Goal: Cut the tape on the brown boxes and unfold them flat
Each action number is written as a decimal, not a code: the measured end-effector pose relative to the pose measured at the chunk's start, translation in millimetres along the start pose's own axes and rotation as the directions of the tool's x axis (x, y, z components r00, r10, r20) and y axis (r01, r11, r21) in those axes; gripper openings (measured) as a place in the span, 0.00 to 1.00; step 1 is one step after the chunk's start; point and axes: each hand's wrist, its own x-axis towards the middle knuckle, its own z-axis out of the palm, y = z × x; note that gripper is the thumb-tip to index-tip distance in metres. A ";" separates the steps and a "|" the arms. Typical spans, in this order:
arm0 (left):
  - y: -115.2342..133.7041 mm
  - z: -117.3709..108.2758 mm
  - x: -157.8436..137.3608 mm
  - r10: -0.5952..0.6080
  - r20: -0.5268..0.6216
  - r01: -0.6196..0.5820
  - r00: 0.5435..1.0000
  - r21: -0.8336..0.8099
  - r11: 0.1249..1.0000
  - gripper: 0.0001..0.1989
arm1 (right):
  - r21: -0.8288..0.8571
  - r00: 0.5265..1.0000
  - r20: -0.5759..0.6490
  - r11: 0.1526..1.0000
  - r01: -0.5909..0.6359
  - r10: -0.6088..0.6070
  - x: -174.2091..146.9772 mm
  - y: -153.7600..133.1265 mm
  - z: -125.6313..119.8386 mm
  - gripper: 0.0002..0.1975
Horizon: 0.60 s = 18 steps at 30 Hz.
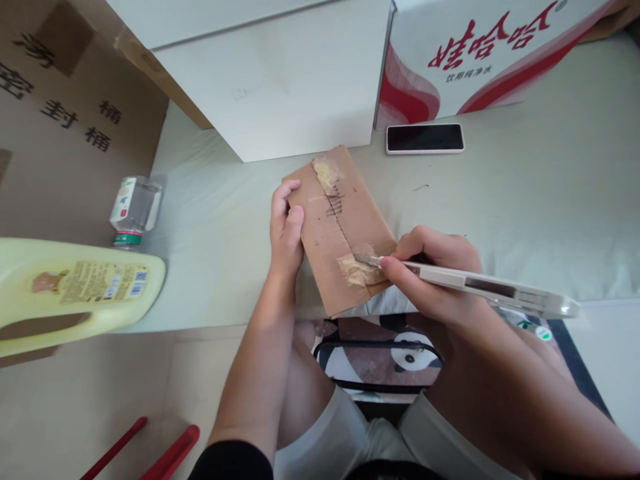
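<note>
The right hand [433, 270] is gripping a pale utility knife [480, 285], fingers clenched around the handle, with the index finger lying along the top toward the blade. The blade tip is touching a patch of yellowish tape [359, 270] at the near end of a small flat cardboard piece [340, 227]. The long handle is reaching out past the right hand toward the right.

The left hand [286, 230] is grasping the left edge of the cardboard piece, thumb and fingers curled over the rim, holding it flat. The cardboard is lying between the two hands on the pale surface [550, 200], its near corner sticking out over the surface's edge. A seam is running along its middle, with dark pen strokes across it and a second patch of tape [326, 173] at the far end.

Left of the left hand, a yellow jug [75, 290] is lying on its side, and just beyond it a small clear bottle [134, 210] is lying too. Farther out, beyond the right hand, a phone [425, 138] is lying face up. Behind it, a red-and-white carton [480, 53] is standing beside a plain white box [280, 87], and a brown carton [65, 120] is standing far to the left.
</note>
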 end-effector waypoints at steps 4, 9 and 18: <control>-2.3 0.0 0.1 0.041 -0.021 -0.042 0.999 -0.022 0.999 0.33 | -0.006 1.000 -0.011 1.000 0.013 -0.013 -2.3 -0.5 -2.0 0.15; -4.3 -1.4 1.0 0.056 -0.015 -0.056 0.998 -0.049 0.997 0.31 | -0.018 0.995 0.096 0.999 0.031 -0.029 0.0 -2.5 -2.9 0.13; -7.5 -0.9 0.4 0.078 -0.041 -0.080 0.996 -0.059 0.995 0.29 | 0.033 0.999 0.047 0.999 -0.025 0.023 -7.1 4.2 -9.1 0.15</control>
